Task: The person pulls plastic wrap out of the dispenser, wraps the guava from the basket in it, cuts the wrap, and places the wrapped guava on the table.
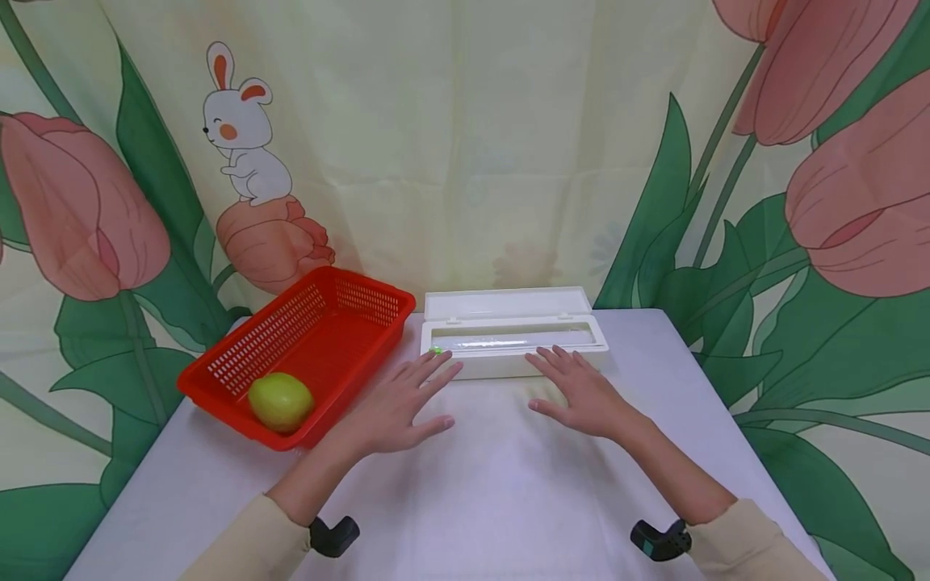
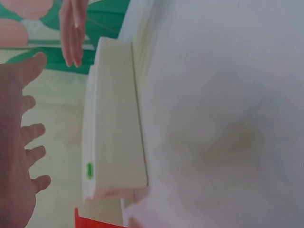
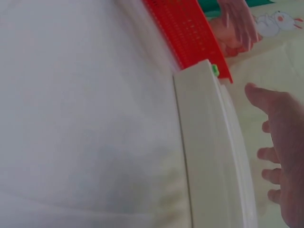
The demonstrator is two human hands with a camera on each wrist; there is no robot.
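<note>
A long white box [image 1: 501,369] stands at the back of the table with its lid [image 1: 508,304] raised; a roll of clear film seems to lie inside. A small green piece [image 1: 437,350] sits at its left front edge. My left hand [image 1: 402,407] hovers before the box's left end, fingers spread, holding nothing. Before its right end hovers my right hand [image 1: 579,395], likewise spread and without anything in it. To the left, a red plastic basket [image 1: 363,355] holds a yellow-green, round fruit [image 1: 281,403], perhaps a pomelo or guava, in its near corner.
A white cloth covers the table [image 1: 501,500]. Right behind it hangs a curtain [image 1: 508,145] printed with tulips and a rabbit. Black devices are strapped at both wrists, below beige sleeves [image 1: 247,541].
</note>
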